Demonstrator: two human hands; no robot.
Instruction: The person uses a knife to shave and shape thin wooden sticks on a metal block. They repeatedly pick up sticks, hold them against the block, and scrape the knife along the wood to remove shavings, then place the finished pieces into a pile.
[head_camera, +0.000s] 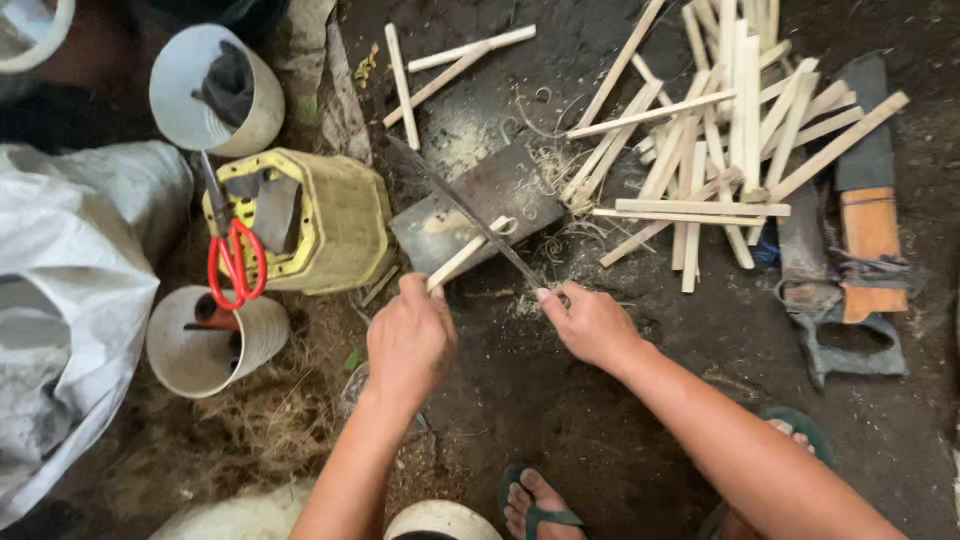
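My left hand (410, 335) grips a pale wooden stick (468, 252) whose far end rests on a dark flat block (505, 190). My right hand (590, 322) holds the handle of a long dark knife (468, 213). Its blade lies across the stick and points up and to the left. Thin curled shavings (548, 160) lie around the block. A loose pile of similar cut sticks (715, 150) is spread on the ground to the right of the block.
A yellow woven basket (335, 220) with red-handled scissors (236, 265) stands left of the block, with two pale round containers (205, 345) (215, 90) near it. A white sack (70, 300) fills the left. Saws (865, 230) lie at right. My sandalled feet (540, 510) show below.
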